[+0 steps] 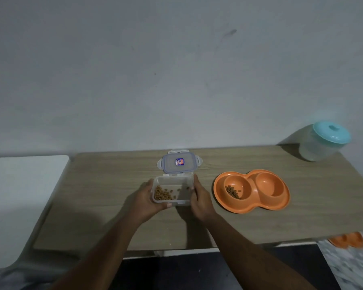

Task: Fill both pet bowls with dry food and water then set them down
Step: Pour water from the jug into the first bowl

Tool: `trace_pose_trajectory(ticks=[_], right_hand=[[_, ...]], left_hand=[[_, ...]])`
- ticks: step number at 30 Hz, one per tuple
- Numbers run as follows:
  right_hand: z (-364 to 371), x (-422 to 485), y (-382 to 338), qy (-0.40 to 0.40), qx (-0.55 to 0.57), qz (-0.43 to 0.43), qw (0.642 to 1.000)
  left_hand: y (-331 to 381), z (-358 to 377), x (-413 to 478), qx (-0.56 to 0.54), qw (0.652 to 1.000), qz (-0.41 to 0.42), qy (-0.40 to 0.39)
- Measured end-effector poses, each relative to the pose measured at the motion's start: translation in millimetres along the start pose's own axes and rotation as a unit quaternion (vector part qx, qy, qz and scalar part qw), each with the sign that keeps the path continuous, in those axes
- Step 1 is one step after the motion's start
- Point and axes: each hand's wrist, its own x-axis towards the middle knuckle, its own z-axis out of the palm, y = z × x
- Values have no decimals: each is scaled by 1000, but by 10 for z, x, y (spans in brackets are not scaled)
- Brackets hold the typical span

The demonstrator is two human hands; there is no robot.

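Now both hands are cradling a small clear food container (172,190) just above or on the wooden bench (113,185); which one, I cannot tell. The left hand (150,200) is cupping its left wall and near edge, fingers curled under and thumb lying along the front rim. The right hand (200,203) is pressing flat against the right wall, fingers loosely spread. Dry kibble (161,193) is lying heaped toward the container's left end, and the hinged lid (179,162) is standing open at the far side.

Being thin rigid plastic and mostly empty, it is probably light and a bit slick, so gripping the two short walls, as now, looks sensible; the flapping lid could get in the way during tipping.

Just to the right, the orange double pet bowl (251,190) is resting flat, its left well holding a little kibble and its right well looking dry. A teal-lidded jar (323,141) is sitting at the far right corner, and a second orange bowl (347,239) is showing below the bench's edge.
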Motion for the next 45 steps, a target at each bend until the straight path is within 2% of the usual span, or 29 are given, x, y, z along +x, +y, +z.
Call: trace_pose_trajectory(ticks=[3,8,17,22,25,28,34,37,45], right_hand=[[-256,48,-129,56,-13,2,998],[-871,171,8,108,-37,12,993],[-2657,195,488,198,-45,29,979],[-3760,197,1021,223,-69,43,972],[-4371,253,1340,238,-69,37,968],[-4944,462,1660,251,-79,72,962],[-5533,998,1968,213,-98,84,969],[-5628,1230,2092,188,-107,63,974],[-5599,1403,2069,188,-24,47,981]], left_hand=[[95,-65,202,11,1000,-13,23],[683,235,455,-69,995,72,1],[2106,1982,757,-123,985,90,-80],[2976,3034,922,-144,980,99,-100],[3341,3602,1101,-139,980,77,-119],[3607,4094,1400,-123,984,84,-98],[3988,4379,1627,-193,977,61,-71],[4061,4454,1630,-209,973,71,-63],[4081,4510,1708,-264,960,69,-59]])
